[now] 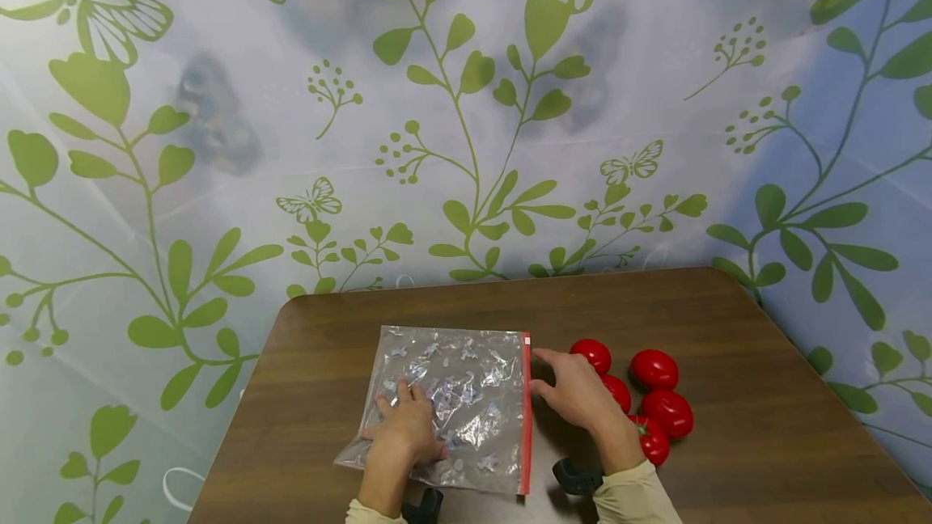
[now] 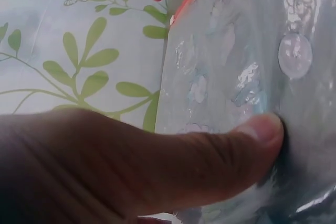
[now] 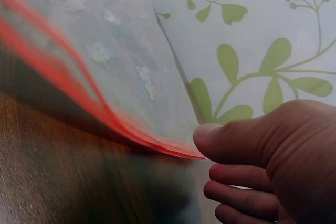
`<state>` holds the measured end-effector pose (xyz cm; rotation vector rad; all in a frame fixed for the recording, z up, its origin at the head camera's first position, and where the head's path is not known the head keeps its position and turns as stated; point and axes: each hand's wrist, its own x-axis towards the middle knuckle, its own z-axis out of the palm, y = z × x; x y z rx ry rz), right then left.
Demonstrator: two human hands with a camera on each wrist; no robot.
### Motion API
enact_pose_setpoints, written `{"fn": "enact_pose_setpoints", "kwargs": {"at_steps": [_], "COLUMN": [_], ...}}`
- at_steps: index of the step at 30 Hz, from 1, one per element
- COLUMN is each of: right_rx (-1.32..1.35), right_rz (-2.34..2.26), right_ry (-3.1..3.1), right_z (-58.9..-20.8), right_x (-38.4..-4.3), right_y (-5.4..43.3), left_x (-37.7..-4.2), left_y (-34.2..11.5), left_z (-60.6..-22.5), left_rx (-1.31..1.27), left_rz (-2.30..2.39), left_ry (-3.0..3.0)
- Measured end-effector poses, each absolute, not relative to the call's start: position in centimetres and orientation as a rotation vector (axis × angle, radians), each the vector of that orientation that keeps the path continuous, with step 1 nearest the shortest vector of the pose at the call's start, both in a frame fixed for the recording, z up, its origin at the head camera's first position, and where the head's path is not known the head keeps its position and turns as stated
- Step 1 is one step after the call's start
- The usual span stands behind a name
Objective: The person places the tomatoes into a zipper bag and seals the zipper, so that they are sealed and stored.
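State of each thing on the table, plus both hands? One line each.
Clear printed zip bag: lying on the table, no tomatoes inside
Red zip strip: edges parted along part of its length
Red tomatoes: whole, clustered beside the right forearm
Left hand: fingers spread, resting on the bag
Right hand: fingertips at the strip's far end; grip unclear

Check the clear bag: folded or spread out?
Spread out: the head view shows the clear bag lying broad on the table, its red strip visible end to end, left hand on top.
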<state>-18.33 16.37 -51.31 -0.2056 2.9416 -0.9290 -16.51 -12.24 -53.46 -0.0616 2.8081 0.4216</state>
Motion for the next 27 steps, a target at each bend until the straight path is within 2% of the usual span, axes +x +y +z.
{"fn": "enact_pose_setpoints", "kwargs": {"at_steps": [11, 27], "right_rx": [-0.253, -0.215], "right_rz": [-0.793, -0.780], "right_ry": [3.030, 3.121], "right_z": [-52.0, -53.0], "right_x": [-18.9, -19.4], "right_y": [15.8, 14.8], "left_x": [-17.8, -18.3], "left_y": [-13.2, -13.4], "left_z": [-56.5, -57.1], "left_rx": [-0.039, -0.044], "left_rz": [0.428, 0.413], "left_ry": [2.842, 2.815]}}
